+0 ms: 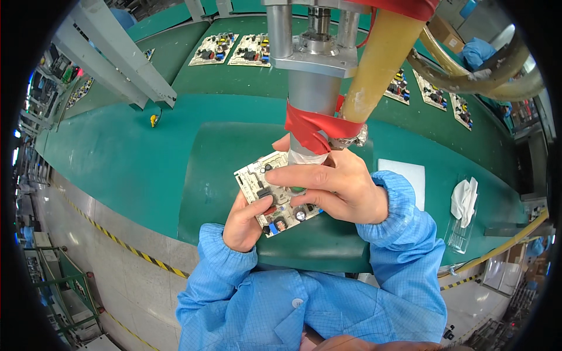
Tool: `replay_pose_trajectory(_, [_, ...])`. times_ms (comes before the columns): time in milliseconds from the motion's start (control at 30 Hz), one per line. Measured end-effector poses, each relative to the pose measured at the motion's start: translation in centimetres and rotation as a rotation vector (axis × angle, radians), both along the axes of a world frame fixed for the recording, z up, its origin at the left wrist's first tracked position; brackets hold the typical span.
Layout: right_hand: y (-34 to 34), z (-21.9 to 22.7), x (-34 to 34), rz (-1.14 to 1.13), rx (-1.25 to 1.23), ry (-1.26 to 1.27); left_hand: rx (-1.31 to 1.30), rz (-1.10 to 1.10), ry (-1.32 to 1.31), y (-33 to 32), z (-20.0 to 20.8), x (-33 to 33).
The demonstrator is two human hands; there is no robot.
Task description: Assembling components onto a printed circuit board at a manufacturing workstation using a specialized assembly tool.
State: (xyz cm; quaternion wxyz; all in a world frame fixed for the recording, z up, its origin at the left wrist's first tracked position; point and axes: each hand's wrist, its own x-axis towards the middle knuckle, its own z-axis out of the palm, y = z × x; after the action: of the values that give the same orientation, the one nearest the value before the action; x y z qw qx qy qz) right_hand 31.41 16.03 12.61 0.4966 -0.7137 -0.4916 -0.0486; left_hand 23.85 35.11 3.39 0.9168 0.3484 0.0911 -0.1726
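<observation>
At far left, grey metal rails slant over a green surface, and a small yellow object lies near their lower end. At centre, above a darker green mat, the left hand grips the lower left edge of a pale circuit board, thumb on top and fingers curled under. The board is tilted, its long axis running from upper left to lower right, its component side facing up. The right hand lies across the board's right half, fingers closed on it and index finger stretched leftward over it. Just above hangs a grey metal tool wrapped in red tape, its tip at the board. To the right lie a white pad and a crumpled white cloth. More circuit boards lie on the surface farther back.
</observation>
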Motion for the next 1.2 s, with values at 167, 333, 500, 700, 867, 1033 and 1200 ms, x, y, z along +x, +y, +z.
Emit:
replay_pose_trajectory(167, [0.3,0.0,0.0,-0.004,0.023,-0.022,0.020,0.015,-0.036,0.4,0.2,-0.2])
replay_pose_trajectory(333, [0.9,-0.3,0.1,0.006,0.043,-0.047,0.029,0.020,-0.063,1.2,-0.2,-0.1])
replay_pose_trajectory(500, [1.2,-0.3,0.1,-0.002,0.060,-0.004,0.079,0.028,-0.102,1.6,-0.1,-0.1])
replay_pose_trajectory(700, [1.2,-0.6,0.7,0.000,0.037,-0.014,0.008,0.059,-0.041,3.1,-0.8,-0.5])
replay_pose_trajectory(867, [1.4,-1.0,0.7,0.000,0.046,-0.003,-0.058,0.066,-0.004,3.5,-0.5,-0.8])
replay_pose_trajectory(1033, [1.9,-0.8,0.6,0.012,0.069,-0.023,-0.073,0.044,0.008,3.7,-0.3,-0.7])
replay_pose_trajectory(1200, [2.4,-0.7,0.7,0.005,0.078,-0.006,-0.046,0.049,-0.002,4.2,-0.5,-0.8])
